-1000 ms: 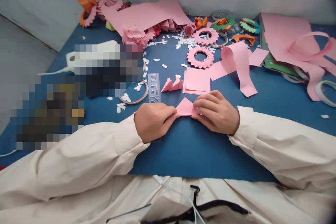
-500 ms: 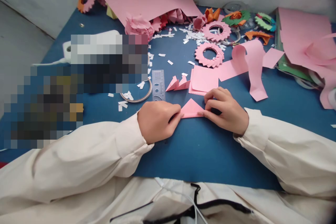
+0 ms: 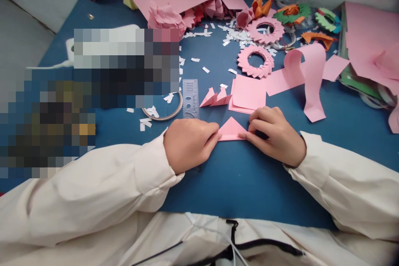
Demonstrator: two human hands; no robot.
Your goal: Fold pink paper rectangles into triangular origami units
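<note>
A small pink paper (image 3: 231,129), folded into a triangle with a folded band along its lower edge, lies on the blue table with its point away from me. My left hand (image 3: 191,143) pinches its left corner between thumb and curled fingers. At the right corner, my right hand (image 3: 274,135) presses the band with thumb and fingertips. Just beyond is a stack of pink paper squares (image 3: 249,93), close to my right fingers. Folded pink paper pieces (image 3: 215,97) stand left of that stack. A clear stencil ruler (image 3: 190,97) lies behind my left hand.
Pink paper rings (image 3: 256,61) and a curling pink paper strip (image 3: 311,79) lie farther back. White paper scraps (image 3: 233,35) are scattered around. A roll of tape (image 3: 165,117) sits left of the ruler. Large pink sheets (image 3: 370,41) rest at the right. A blurred patch covers the left side.
The view has shifted slightly, so most things at the back sit a little higher and farther right. Both hands keep their hold on the folded paper; the right thumb lies along its band.
</note>
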